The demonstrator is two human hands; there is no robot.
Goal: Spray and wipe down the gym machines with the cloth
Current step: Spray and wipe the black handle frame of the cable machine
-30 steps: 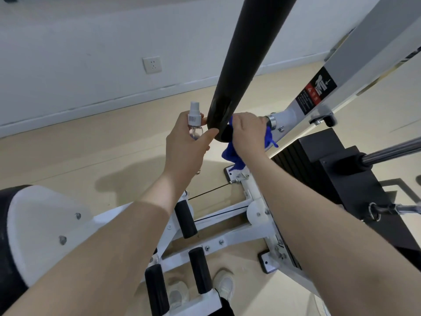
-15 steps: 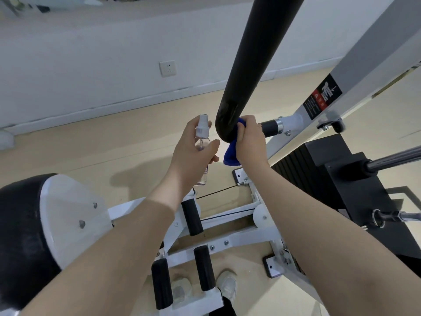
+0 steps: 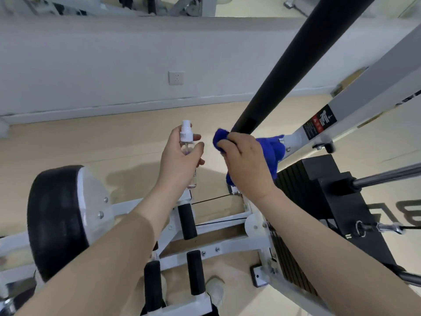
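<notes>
A person's right hand (image 3: pixel 247 163) gripped a blue cloth (image 3: pixel 271 149) bunched at the lower end of a black bar (image 3: pixel 293 65) on a gym machine, while the left hand (image 3: pixel 180 163) held a small clear spray bottle (image 3: pixel 187 142) upright just beside it, fingers curled round the body and the white nozzle standing free above them. Half a second before, the cloth had been tucked tight behind the tip of the bar with only a scrap showing; now it spilled out on both sides of the hand, one fold reaching toward the white frame (image 3: pixel 373 92) at the bar's pivot, and the hand sat lower, under the bar's end. The bottle had drawn a little away from the bar. That suggested the wipe of the bar's tip was finishing and the work was shifting toward the joint, with most of the machine yet to be done. A black warning sticker (image 3: pixel 320 122) on the frame carried a red panel, a white hand pictogram and an arrow; its small print could not be read. Large pale lettering on the floor at the right edge, beyond the weight stack (image 3: pixel 319 179), was cut off and not legible as a word. A wall socket (image 3: pixel 175 78) showed above the skirting.
</notes>
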